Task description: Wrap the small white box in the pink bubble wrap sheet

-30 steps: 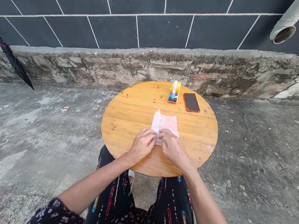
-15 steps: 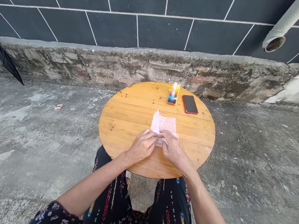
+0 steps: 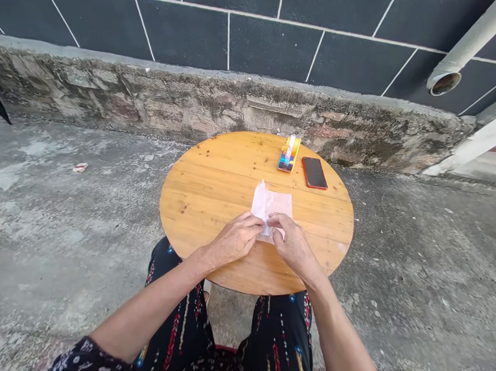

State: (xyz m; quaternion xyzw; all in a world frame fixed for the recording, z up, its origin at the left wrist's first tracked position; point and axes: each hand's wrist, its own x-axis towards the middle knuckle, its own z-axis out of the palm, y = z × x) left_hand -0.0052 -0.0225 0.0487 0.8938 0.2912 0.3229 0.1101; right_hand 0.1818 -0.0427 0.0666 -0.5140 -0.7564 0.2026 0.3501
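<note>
A pale pinkish, crinkled, see-through wrapping sheet (image 3: 281,203) lies on the round wooden table, its left part folded up into a raised strip. My left hand (image 3: 237,236) comes in from the left, fingers together and pressed onto the fold's near end. On the other side, my right hand (image 3: 291,241) has its fingers curled at the same fold, the fingertips close to those of the left. The fingers partly cover the sheet's near portion, so what lies under them is hidden.
Toward the back of the round table (image 3: 206,183) stands a yellow and blue tape dispenser (image 3: 290,153) with a roll in it. A phone in a red case (image 3: 315,173) lies to its right. Behind are a low stone ledge (image 3: 173,102) and a drainpipe (image 3: 461,56).
My right hand has shifted slightly along the fold, its thumb a little farther from the left fingers. My left hand stays nearly in place. The camera view has tilted a little.
</note>
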